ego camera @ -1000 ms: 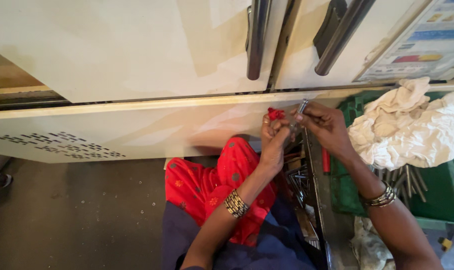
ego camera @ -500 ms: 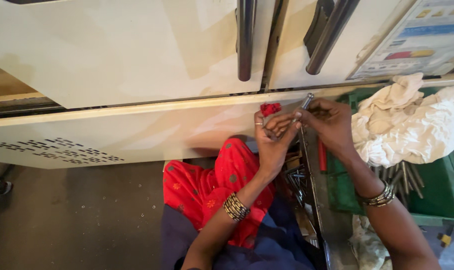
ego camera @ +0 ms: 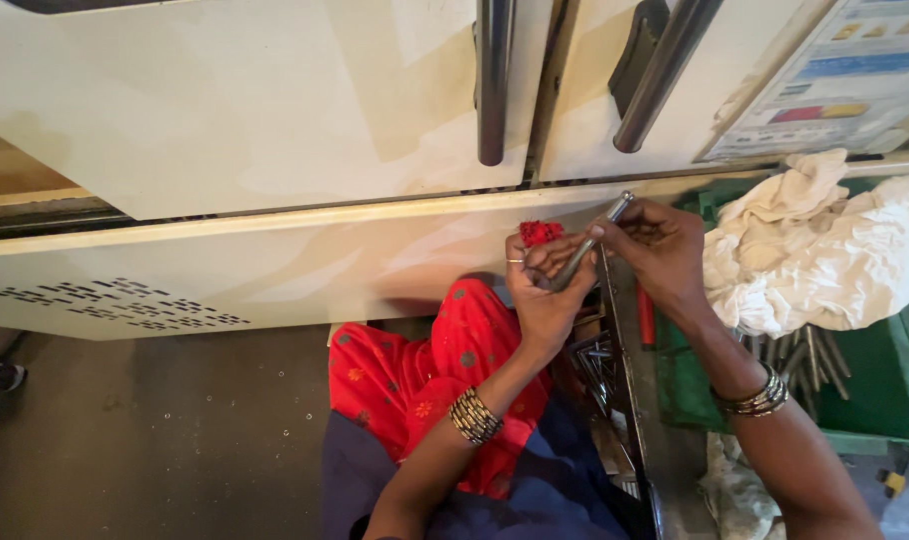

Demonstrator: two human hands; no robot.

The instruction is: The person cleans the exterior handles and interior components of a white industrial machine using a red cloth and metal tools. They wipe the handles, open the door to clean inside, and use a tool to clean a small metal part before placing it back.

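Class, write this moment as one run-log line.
left hand: grips metal rod, red cloth | right hand: pinches rod top | beside: white rag, green crate

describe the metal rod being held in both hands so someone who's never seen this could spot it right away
Start at the cream cabinet with dark door handles, then drop below the gap between its doors. There the left hand and right hand meet around a slim grey metal rod, tilted up to the right, unlike the rods lying in the green crate.

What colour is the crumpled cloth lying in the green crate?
The cloth is off-white, lying in the green crate, in the head view.
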